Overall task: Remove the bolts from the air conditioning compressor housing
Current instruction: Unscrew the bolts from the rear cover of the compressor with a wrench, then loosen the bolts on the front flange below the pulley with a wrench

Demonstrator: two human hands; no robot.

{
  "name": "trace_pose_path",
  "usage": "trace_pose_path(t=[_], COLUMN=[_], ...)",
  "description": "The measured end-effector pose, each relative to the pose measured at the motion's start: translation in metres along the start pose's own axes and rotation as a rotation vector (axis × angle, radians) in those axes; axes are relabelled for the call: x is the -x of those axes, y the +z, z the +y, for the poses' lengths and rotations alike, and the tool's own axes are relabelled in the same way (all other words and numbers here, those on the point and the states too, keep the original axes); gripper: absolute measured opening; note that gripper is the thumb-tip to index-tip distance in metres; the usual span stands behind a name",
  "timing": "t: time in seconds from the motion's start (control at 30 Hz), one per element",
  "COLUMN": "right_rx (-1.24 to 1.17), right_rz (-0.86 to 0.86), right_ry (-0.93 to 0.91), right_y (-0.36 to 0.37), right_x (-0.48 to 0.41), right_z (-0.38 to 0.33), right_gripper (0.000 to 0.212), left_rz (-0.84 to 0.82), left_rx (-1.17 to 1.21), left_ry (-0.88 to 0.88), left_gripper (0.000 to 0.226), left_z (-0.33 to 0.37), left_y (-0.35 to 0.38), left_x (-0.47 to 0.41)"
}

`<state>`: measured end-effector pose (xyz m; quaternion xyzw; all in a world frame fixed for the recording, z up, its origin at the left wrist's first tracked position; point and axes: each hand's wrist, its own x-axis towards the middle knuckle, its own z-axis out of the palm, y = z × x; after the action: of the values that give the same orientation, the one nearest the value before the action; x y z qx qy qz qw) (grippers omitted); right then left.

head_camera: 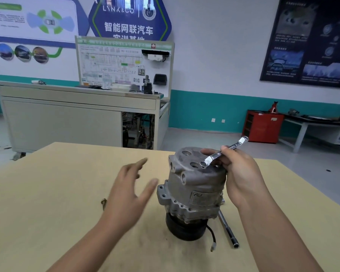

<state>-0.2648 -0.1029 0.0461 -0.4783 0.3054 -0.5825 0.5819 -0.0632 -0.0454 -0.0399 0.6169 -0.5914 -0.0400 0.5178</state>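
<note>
A shiny wrench is grasped in the right hand, with the fingers closed around the middle of its shaft. Its lower ring end is placed on the top face of the compressor, on a spot near the right edge; whether a bolt sits under the ring cannot be told. The other end of the wrench is pointed up and to the right, beyond the hand. The right palm is pressed against the right side of the grey metal housing, and the forearm is stretched from the lower right corner.

The left hand is kept open, with the fingers spread and nothing held. It is raised over the table, just beside the left side of the compressor, and no contact with the compressor is seen. The hand is somewhat blurred.

The compressor is stood upright near the middle of the wooden table, with its black pulley at the bottom and the ports on top. A thin black cable with a small plug is hung out from its base. A long dark ratchet handle is laid on the table just right of the base, partly hidden behind it. A small bent metal piece is laid on the table left of the left hand.
</note>
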Motion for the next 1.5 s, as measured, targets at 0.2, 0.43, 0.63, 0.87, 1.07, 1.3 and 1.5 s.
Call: trace_pose_path(t=[0.2, 0.43, 0.63, 0.87, 1.07, 1.3, 1.5], right_rx=[-0.004, 0.688, 1.152, 1.417, 1.311, 1.079, 1.004], right_rz=[-0.004, 0.143, 0.115, 0.168, 0.213, -0.395, -0.360], right_ry=[-0.034, 0.164, 0.255, 0.224, 0.005, -0.259, -0.271], right_y=[-0.045, -0.107, -0.126, -0.128, -0.123, -0.097, -0.089], right_x=[0.000, -0.008, -0.015, -0.012, -0.008, 0.005, -0.004], right_z=[-0.007, 0.050, 0.084, 0.097, 0.089, 0.080, 0.102], right_gripper=[0.017, 0.018, 0.042, 0.026, 0.025, 0.120, 0.120], left_rz=[-0.199, -0.155, -0.237, -0.259, -0.254, -0.226, -0.227], left_rx=[0.110, 0.272, 0.395, 0.464, 0.234, 0.113, -0.070], left_ry=[0.138, 0.134, 0.065, 0.080, 0.029, 0.185, 0.295], left_gripper=[0.067, 0.065, 0.076, 0.085, 0.123, 0.117, 0.114], left_z=[0.040, 0.023, 0.016, 0.019, -0.006, -0.025, -0.030], left_y=[0.031, 0.034, 0.035, 0.036, 0.035, 0.045, 0.047], left_x=[0.001, -0.010, -0.016, -0.013, -0.005, 0.004, 0.003])
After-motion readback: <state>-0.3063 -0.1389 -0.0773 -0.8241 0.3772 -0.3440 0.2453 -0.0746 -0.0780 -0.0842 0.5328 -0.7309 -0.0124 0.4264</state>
